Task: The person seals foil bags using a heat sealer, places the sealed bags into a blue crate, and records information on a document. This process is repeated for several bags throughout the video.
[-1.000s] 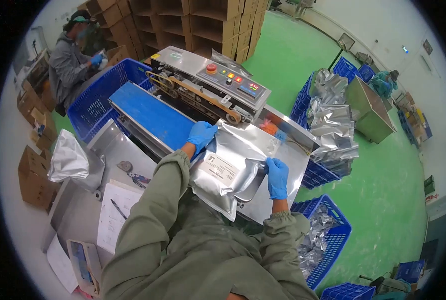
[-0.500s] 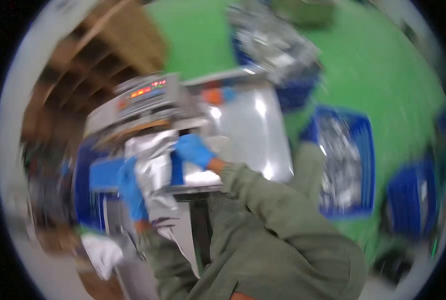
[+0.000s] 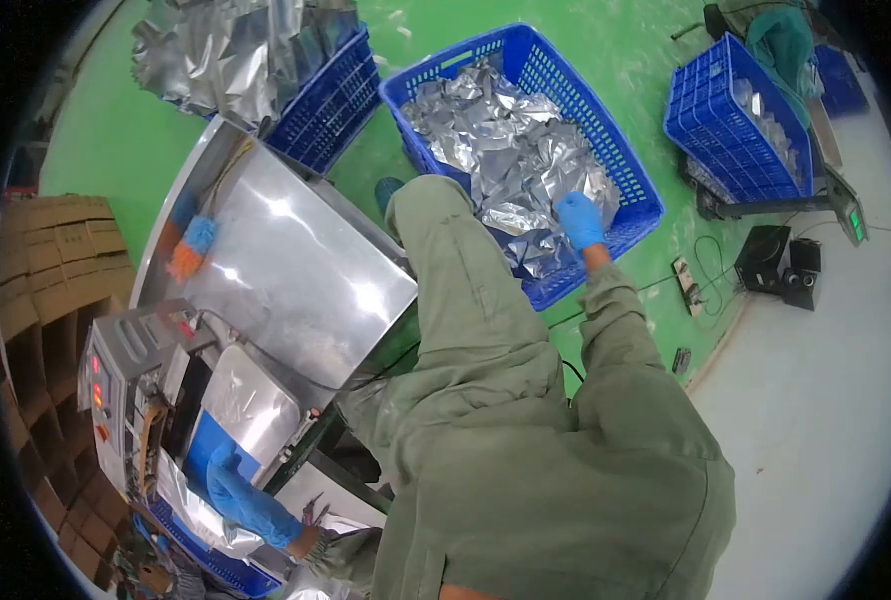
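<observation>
1. The right hand [image 3: 579, 220], in a blue glove, is seen lowered into a blue crate [image 3: 634, 172] on the green floor [image 3: 626, 40].
2. The right hand's fingers are laid on a silver foil pouch [image 3: 526, 215] near the crate's right wall; whether they are closed round it cannot be told.
3. The crate is filled with crumpled foil pouches [image 3: 486, 130], heaped from wall to wall.
4. The left hand [image 3: 241, 500], also gloved in blue, is placed at the lower-left end of the sealing machine [image 3: 131, 385], on its blue belt [image 3: 216, 455].
5. The left hand's fingers are seen curled against a foil pouch [image 3: 251, 405] lying flat on the belt, touching its near edge; a firm hold cannot be confirmed.
6. A steel table [image 3: 296, 260] is set beside the machine; an orange and blue brush [image 3: 188, 245] lies at its far-left edge.
7. A second crate [image 3: 336, 95] heaped with foil bags [image 3: 231, 50] stands at the table's far corner.
8. A third blue crate [image 3: 736, 120] stands well apart, to the right.
</observation>
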